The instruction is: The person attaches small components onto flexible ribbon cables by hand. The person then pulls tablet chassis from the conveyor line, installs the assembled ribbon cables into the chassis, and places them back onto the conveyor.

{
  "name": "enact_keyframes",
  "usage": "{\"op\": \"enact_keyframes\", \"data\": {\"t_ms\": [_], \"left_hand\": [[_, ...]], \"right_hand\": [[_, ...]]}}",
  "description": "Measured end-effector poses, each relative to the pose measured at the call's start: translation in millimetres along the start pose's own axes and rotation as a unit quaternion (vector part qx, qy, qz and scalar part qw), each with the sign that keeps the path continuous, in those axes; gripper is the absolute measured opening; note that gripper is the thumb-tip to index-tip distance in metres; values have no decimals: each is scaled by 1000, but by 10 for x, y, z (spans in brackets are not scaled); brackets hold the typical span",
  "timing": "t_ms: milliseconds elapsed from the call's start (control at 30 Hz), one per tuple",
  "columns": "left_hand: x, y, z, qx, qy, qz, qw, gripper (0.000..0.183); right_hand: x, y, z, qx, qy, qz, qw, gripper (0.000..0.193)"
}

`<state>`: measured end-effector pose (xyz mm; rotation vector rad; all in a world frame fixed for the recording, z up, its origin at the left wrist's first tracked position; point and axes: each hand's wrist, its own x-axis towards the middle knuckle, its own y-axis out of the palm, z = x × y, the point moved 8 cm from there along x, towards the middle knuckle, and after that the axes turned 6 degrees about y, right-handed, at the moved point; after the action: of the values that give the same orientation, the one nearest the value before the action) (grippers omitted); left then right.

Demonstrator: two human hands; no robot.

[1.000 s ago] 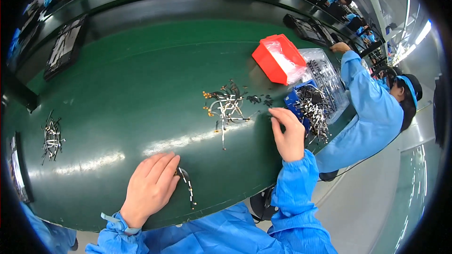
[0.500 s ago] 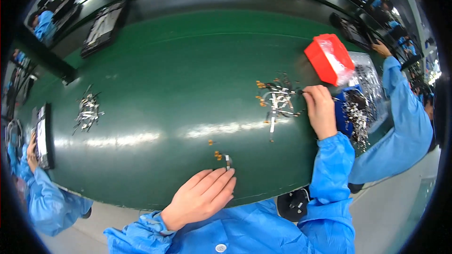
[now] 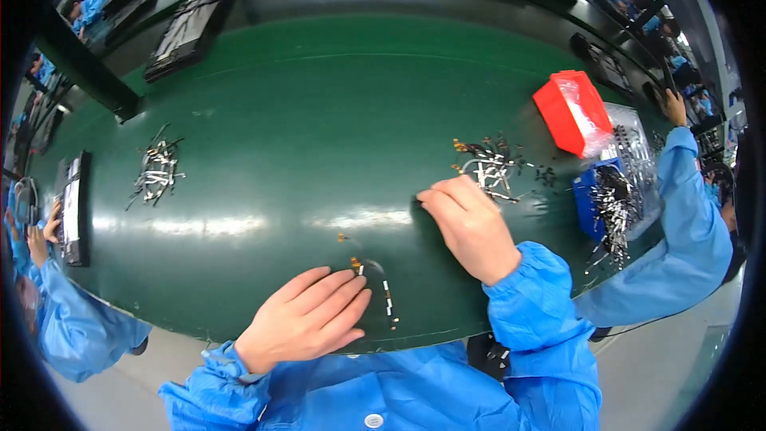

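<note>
My left hand lies flat near the table's front edge, its fingers stretched out. Beside its fingertips is a thin flex cable with white and dark sections, along with small orange connector ends. My right hand is raised over the table with thumb and fingers pinched together. A small dark bit shows at its fingertips, too small to name. Just beyond that hand sits a loose pile of flex cables, partly covered by it. Another pile of cables lies at the far left.
To the right stand a red bin with clear plastic in it, a blue bin heaped with small cables, and a clear tray. Tiny black pieces lie near the pile. Co-workers' sleeves flank both sides.
My right hand has moved left and nearer, from the pile's right side to its front left. My left hand has shifted slightly left, leaving more of the flex cable uncovered.
</note>
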<state>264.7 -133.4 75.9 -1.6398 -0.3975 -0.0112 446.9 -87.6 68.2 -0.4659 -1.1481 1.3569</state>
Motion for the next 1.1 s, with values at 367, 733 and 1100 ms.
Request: {"op": "enact_keyframes", "data": {"t_ms": [367, 733, 1100], "left_hand": [[162, -13, 254, 5, -106, -59, 993, 37], [289, 30, 313, 23, -97, -45, 994, 39], [220, 236, -304, -25, -32, -16, 999, 36]], "right_hand": [[-38, -279, -319, 84, 87, -49, 991, 18], [85, -24, -174, 65, 23, 1, 998, 19], [-338, -48, 108, 18, -119, 65, 991, 31]]}}
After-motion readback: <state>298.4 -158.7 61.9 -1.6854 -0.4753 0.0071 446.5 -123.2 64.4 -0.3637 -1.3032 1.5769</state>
